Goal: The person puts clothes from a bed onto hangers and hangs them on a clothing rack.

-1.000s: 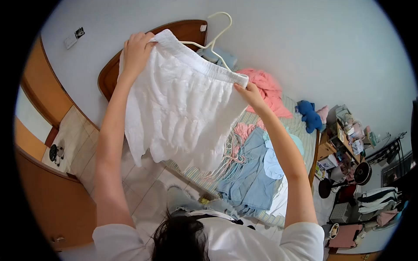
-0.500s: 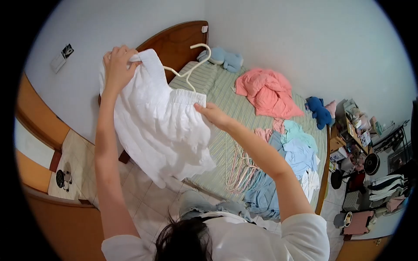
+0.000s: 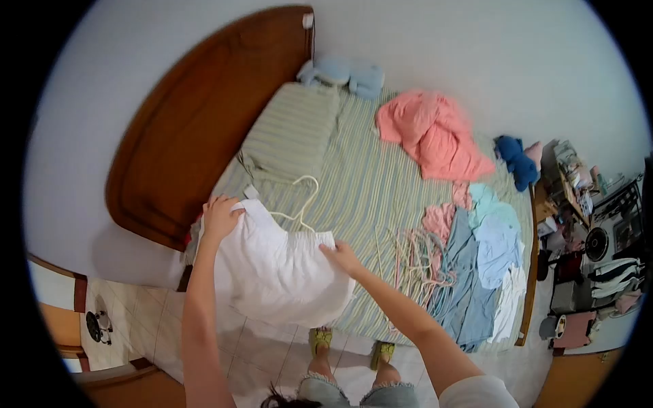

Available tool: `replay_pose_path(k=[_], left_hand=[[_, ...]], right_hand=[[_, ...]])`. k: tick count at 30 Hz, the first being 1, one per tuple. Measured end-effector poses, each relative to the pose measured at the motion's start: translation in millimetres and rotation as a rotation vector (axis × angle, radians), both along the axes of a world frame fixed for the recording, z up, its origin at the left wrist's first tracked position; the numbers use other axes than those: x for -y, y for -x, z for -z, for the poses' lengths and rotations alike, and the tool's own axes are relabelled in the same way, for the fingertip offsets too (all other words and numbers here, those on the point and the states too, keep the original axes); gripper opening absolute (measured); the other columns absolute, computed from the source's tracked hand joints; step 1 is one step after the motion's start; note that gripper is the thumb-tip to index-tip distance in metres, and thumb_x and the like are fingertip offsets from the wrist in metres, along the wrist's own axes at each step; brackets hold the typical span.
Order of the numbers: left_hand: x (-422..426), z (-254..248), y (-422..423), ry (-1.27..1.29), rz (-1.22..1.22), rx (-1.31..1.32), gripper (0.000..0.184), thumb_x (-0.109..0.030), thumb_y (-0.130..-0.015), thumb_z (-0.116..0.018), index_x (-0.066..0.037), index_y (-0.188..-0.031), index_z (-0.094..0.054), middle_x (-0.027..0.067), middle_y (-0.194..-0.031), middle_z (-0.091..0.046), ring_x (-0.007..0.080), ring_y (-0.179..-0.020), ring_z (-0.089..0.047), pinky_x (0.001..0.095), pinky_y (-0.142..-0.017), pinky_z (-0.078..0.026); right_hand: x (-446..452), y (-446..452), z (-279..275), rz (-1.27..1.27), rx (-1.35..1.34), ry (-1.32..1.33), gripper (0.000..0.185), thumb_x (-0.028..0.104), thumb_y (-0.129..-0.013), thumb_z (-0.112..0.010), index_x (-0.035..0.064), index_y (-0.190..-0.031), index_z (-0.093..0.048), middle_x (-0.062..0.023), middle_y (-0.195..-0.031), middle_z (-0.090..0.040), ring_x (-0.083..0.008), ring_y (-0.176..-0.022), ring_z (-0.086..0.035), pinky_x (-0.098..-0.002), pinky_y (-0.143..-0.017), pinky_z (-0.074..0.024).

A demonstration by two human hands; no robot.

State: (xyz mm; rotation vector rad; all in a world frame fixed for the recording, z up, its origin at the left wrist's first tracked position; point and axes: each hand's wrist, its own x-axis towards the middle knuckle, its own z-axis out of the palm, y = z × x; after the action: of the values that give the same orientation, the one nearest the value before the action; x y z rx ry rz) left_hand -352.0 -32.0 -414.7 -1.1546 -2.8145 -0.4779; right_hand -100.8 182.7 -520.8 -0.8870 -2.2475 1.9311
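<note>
A person grips a white skirt [image 3: 279,279] by its gathered waistband, held out over the bed's near side, below a striped pillow [image 3: 292,129]. The left hand [image 3: 221,216] is closed over one end of the band, fingers curled across the fabric. The right hand [image 3: 342,258] pinches the other end, thumb in front and fingers mostly hidden behind the cloth. Between them rises the hook of a cream hanger [image 3: 306,202], its lower part concealed by the skirt.

The fabric looks light, soft and limp, apt to fold and swing, with little in it to break. The elastic-looking band seems the firmest place to hold, one hand at each end. The hanger appears smooth and could slip within the loose cloth; whether the skirt's hem touches the bed is impossible to tell.

Across the striped sheet [image 3: 364,170], a tangle of pastel hangers [image 3: 415,265] lies beside blue-gray clothing [image 3: 469,289], well apart from the skirt and likely to snag if pulled. A crumpled coral bundle [image 3: 435,132] lies farther back, and a wooden headboard [image 3: 211,115] bounds the space beyond the left hand.
</note>
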Motion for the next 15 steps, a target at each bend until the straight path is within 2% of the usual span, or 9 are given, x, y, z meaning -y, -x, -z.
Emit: replay_pose_path(k=[1, 3, 5, 7, 8, 11, 15], left_hand=[[-3, 37, 4, 0.018, -0.023, -0.003, 0.026, -0.028, -0.074, -0.064, -0.012, -0.093, -0.063, 0.0073, -0.091, -0.054, 0.0284, -0.097, -0.047, 0.0434, -0.081, -0.036], [-9, 98, 11, 0.053, -0.063, -0.024, 0.025, -0.029, -0.074, -0.064, -0.012, -0.093, -0.063, 0.0071, -0.094, -0.054, 0.0284, -0.096, -0.047, 0.0434, -0.081, -0.037], [-19, 139, 10, 0.08, -0.09, -0.05, 0.026, -0.026, -0.077, -0.062, -0.01, -0.098, -0.061, 0.0082, -0.101, -0.052, 0.0289, -0.099, -0.046, 0.0436, -0.083, -0.037], [-35, 164, 9, 0.096, -0.125, -0.059, 0.028, -0.024, -0.08, -0.059, -0.008, -0.104, -0.059, 0.0102, -0.106, -0.05, 0.0295, -0.102, -0.044, 0.043, -0.086, -0.036], [-41, 173, 8, 0.137, -0.111, -0.014, 0.031, -0.019, -0.081, -0.058, -0.009, -0.11, -0.056, 0.012, -0.108, -0.049, 0.0309, -0.103, -0.044, 0.0426, -0.085, -0.038], [-65, 214, -5, -0.002, -0.087, -0.058, 0.037, -0.015, -0.078, -0.059, -0.011, -0.114, -0.051, 0.0118, -0.111, -0.048, 0.0315, -0.104, -0.046, 0.0434, -0.084, -0.04], [-98, 240, -43, 0.133, 0.056, 0.071, 0.043, -0.009, -0.078, -0.056, -0.01, -0.119, -0.046, 0.0135, -0.119, -0.044, 0.0324, -0.107, -0.046, 0.0446, -0.081, -0.044]], right_hand=[[-6, 0, 28, 0.007, -0.01, -0.046, 0.05, 0.042, -0.077, -0.065, -0.0025, -0.098, -0.061, -0.0144, -0.09, -0.064, -0.0237, -0.084, -0.06, -0.0352, -0.073, -0.0453], [-24, 3, 85, -0.05, 0.021, -0.16, 0.048, 0.033, -0.077, -0.064, -0.0017, -0.109, -0.055, -0.0163, -0.098, -0.062, -0.0288, -0.09, -0.06, -0.0376, -0.078, -0.045], [-39, 1, 146, -0.068, -0.007, -0.308, 0.048, 0.028, -0.077, -0.062, -0.0012, -0.114, -0.052, -0.0169, -0.104, -0.061, -0.0312, -0.095, -0.058, -0.0389, -0.081, -0.0444], [-55, 5, 176, 0.003, -0.01, -0.402, 0.041, 0.019, -0.078, -0.058, 0.0006, -0.114, -0.051, -0.0168, -0.105, -0.059, -0.0347, -0.097, -0.055, -0.0387, -0.083, -0.0433], [-60, 6, 187, 0.037, -0.013, -0.444, 0.038, 0.015, -0.078, -0.057, 0.0015, -0.114, -0.051, -0.0168, -0.105, -0.059, -0.0365, -0.099, -0.054, -0.0386, -0.083, -0.0428], [-76, 16, 175, 0.036, 0.155, -0.499, 0.035, 0.014, -0.079, -0.056, 0.0049, -0.112, -0.052, -0.0135, -0.104, -0.059, -0.0343, -0.101, -0.053, -0.0421, -0.087, -0.0405], [-80, 24, 180, 0.038, 0.257, -0.603, 0.036, 0.014, -0.08, -0.055, 0.01, -0.115, -0.051, -0.0098, -0.112, -0.054, -0.03, -0.108, -0.049, -0.0473, -0.091, -0.0371]])
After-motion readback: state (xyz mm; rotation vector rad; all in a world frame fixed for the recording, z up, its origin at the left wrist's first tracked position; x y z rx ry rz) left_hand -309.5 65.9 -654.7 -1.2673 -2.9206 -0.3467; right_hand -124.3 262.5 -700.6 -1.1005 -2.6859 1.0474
